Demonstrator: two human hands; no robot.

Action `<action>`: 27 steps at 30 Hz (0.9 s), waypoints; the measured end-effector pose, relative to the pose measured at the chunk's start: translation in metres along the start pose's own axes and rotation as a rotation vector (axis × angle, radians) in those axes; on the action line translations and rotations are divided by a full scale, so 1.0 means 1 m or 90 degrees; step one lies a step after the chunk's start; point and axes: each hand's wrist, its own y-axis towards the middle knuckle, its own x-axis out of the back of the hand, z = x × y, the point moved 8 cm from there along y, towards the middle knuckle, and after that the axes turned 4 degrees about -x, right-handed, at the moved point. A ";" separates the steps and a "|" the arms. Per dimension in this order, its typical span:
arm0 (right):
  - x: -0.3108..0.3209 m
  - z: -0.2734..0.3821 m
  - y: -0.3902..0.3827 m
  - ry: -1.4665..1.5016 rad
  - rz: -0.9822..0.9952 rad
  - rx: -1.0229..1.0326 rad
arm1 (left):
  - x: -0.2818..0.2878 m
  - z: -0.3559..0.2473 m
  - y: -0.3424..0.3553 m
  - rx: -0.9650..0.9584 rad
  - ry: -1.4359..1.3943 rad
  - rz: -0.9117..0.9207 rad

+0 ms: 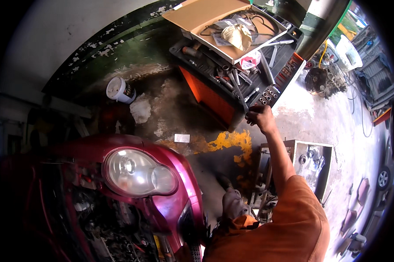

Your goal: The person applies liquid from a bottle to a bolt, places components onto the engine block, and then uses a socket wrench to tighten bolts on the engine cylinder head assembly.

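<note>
My right hand [261,118] reaches out to the near corner of an orange and black tool cart [208,98]. Its fingers are closed round the near end of a long, slim metal tool [239,94], whose far end lies among the tools on the cart top; I cannot make out its exact kind. Just beyond the hand sits a block of several sockets [268,94]. Several sockets, extensions and loose hand tools [225,77] crowd the tray to the left. My left hand does not show.
An open cardboard box [183,19] with bagged parts covers the cart's back. At lower left stands a dark pink car with its engine bay open and a headlight [140,172]. A white bucket [120,90] is by the wall; a metal stand [326,168] is beside my arm.
</note>
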 end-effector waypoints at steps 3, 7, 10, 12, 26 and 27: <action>-0.004 -0.014 -0.008 0.046 -0.001 0.005 | 0.005 0.004 -0.004 -0.010 0.006 0.000; -0.010 -0.018 -0.022 0.056 0.019 0.011 | 0.011 0.008 -0.009 -0.013 0.012 -0.005; -0.010 -0.011 -0.036 0.071 0.013 0.021 | 0.011 0.007 -0.013 -0.022 0.013 -0.005; -0.010 -0.003 -0.044 0.066 0.024 0.035 | 0.012 0.005 -0.013 -0.028 0.012 -0.009; -0.111 0.014 -0.129 0.270 0.141 0.041 | 0.026 0.043 -0.104 -0.049 -0.012 -0.214; -0.125 0.021 -0.145 0.236 0.174 0.103 | 0.034 0.039 -0.115 -0.006 -0.046 -0.157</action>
